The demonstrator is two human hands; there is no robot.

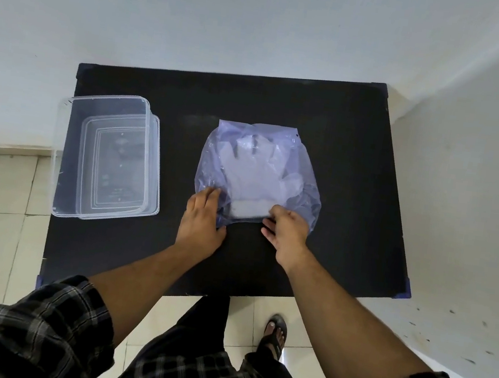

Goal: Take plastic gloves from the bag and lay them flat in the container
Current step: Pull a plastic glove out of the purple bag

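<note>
The bag (260,171) lies flat on the black bench (351,202) with its open mouth turned toward the person, which puts the opening right at both hands; the left hand (203,217) rests with its fingers spread over the near-left corner of the bag, apparently pinning it so the thin film will not slide; the right hand (289,229) sits at the near-right part of the mouth with its fingers curled in a loose pinch at the edge, though whether it grips the bag's lip or the cuff of a glove I cannot tell; the gloves (253,173) are all still inside, a pale stack just beyond the fingertips of both hands, fingers pointing away and cuffs nearest the mouth, so a pull toward the body should draw one out cuff first; the container (65,158) stands open and looks empty, well out past the left hand, near enough for a short carry; judging by this, the first glove is not yet out
</note>
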